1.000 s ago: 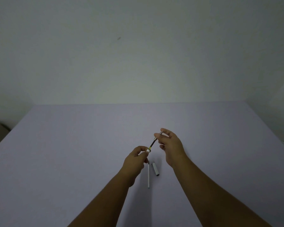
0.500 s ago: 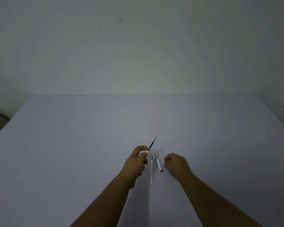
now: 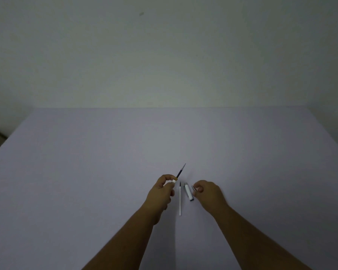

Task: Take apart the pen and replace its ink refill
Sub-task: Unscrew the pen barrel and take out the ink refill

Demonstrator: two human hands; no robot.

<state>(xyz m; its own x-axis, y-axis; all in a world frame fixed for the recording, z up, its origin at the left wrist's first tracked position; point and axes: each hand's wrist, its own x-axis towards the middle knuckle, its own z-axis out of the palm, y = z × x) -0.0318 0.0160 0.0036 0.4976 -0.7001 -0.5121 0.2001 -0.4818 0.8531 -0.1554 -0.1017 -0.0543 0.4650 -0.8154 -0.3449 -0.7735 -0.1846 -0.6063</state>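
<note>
Left hand (image 3: 160, 193) grips pen barrel (image 3: 173, 181), dark refill (image 3: 180, 170) protruding. Spare refill (image 3: 180, 199) just right; cap (image 3: 189, 193) beyond; right hand (image 3: 209, 193) pinches small tip piece (image 3: 193, 188) beside cap.

The table (image 3: 105, 172) lies bare on all sides of the hands. Only a white refill (image 3: 180, 199) and a pen cap (image 3: 188, 192) occupy the narrow gap between left hand (image 3: 160, 193) and right hand (image 3: 209, 193).
</note>
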